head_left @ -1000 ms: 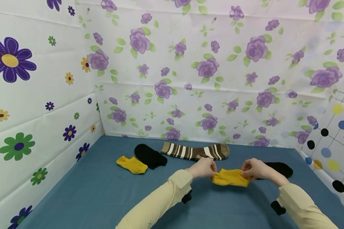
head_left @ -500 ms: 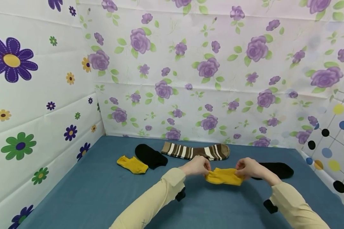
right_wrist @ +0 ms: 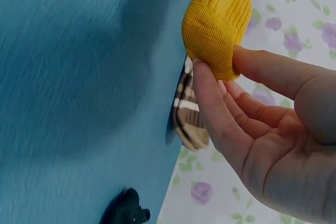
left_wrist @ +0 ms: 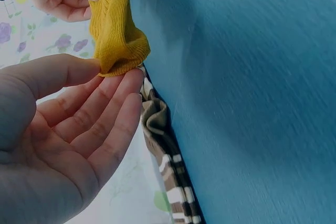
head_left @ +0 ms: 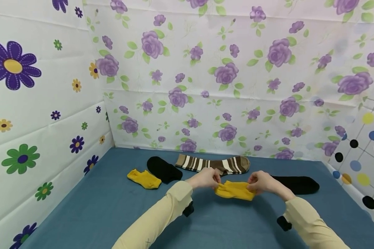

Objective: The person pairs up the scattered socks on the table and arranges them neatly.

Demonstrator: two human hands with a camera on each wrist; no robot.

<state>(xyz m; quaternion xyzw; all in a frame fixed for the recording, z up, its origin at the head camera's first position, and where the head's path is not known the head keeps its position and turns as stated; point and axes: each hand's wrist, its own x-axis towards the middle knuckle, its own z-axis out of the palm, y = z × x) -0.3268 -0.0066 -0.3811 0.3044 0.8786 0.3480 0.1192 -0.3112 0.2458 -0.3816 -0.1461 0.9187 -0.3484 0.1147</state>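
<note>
A ribbed yellow sock (head_left: 235,190) hangs stretched between my two hands, above the blue cloth. My left hand (head_left: 205,177) pinches its left end; in the left wrist view the thumb and fingertips meet at the edge of the yellow fabric (left_wrist: 119,45). At the other end, my right hand (head_left: 264,183) pinches the sock between thumb and index finger, as the right wrist view shows. Behind my left hand lies a brown-and-white striped sock (head_left: 213,164), partly covered by the fingers. A black sock (head_left: 297,185) lies beyond my right hand.
At the left on the blue-covered table (head_left: 90,207) lie another yellow sock (head_left: 144,179) and a black sock (head_left: 163,169), touching or nearly so. Floral sheets (head_left: 187,114) wall in the back and the left; a dotted sheet (head_left: 361,166) stands at the right.
Both hands have moved left together, carrying the stretched yellow sock. More of the black sock at the right now shows. The socks lying on the table have not moved.
</note>
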